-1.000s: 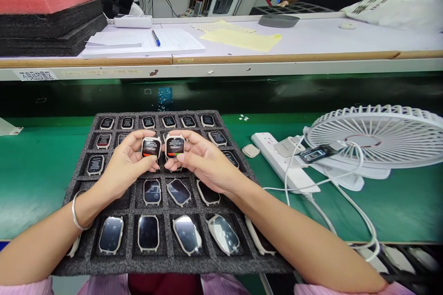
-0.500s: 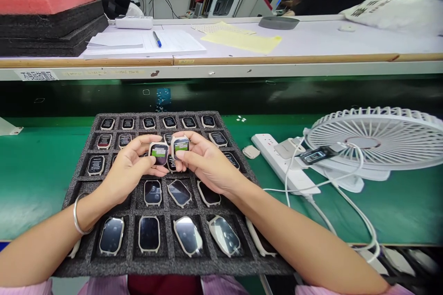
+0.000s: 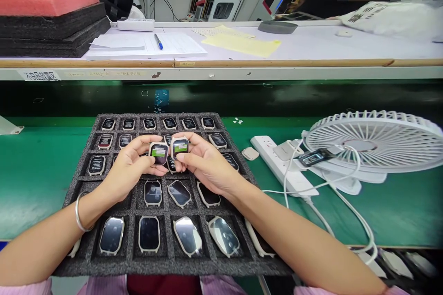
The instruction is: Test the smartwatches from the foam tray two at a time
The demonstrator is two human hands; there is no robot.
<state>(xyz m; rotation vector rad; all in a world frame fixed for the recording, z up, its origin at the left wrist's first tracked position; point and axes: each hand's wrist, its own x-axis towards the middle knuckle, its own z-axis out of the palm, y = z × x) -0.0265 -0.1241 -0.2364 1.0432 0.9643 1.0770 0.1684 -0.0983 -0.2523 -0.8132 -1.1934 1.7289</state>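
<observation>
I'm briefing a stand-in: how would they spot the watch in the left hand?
Find the dark foam tray on the green bench. Above it, the left hand pinches this watch, its screen banded green. The right hand holds a similar green-banded watch; other watches lie in the tray.

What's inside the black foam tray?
The tray holds watches; far screens show text, some nearer ones look dark. The hands and forearms cover parts; what's underneath can't be seen.

We are wearing pink, finely striped sleeves, the left sleeve and right sleeve ending above bare forearms. A plain, rounded, silver-coloured bangle is circling our left wrist, our left hand and right hand are going bare, and dark red cloth is showing between striped pink folds
</observation>
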